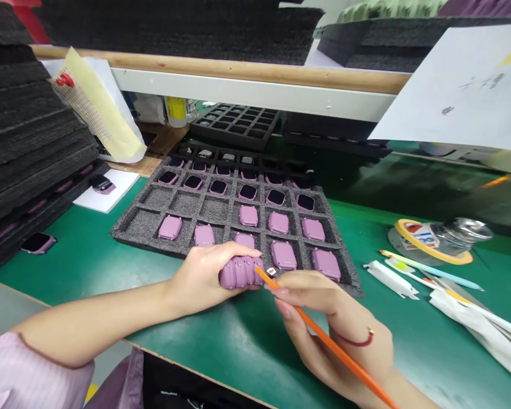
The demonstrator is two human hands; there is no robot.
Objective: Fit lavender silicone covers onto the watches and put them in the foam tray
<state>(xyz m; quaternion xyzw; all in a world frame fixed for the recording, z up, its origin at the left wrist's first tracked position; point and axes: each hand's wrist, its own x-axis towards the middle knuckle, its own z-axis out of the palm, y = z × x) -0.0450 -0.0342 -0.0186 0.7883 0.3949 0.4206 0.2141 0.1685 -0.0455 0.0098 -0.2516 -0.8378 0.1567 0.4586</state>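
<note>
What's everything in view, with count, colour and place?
held cases: about four, purple, centre
orange stick: one, orange, lower right
foam tray: one, grey, centre
tray cases: eight visible, purple, near rows
screened cases: several, black and purple, farther rows
loose cases: two, black and purple, left
pad: one, white, left
second tray: one, black, behind
bottle: one, yellow label, back left
foam stacks: several, black, left, top
shelf: one, wood and white, overhead
papers: several, white and yellow, both sides
jar: one, clear, right
ring: one, orange, by jar
slim tools: several, mixed, right
table: one, green, beneath
left hand: one, bare, centre
right hand: one, bare, lower right
</note>
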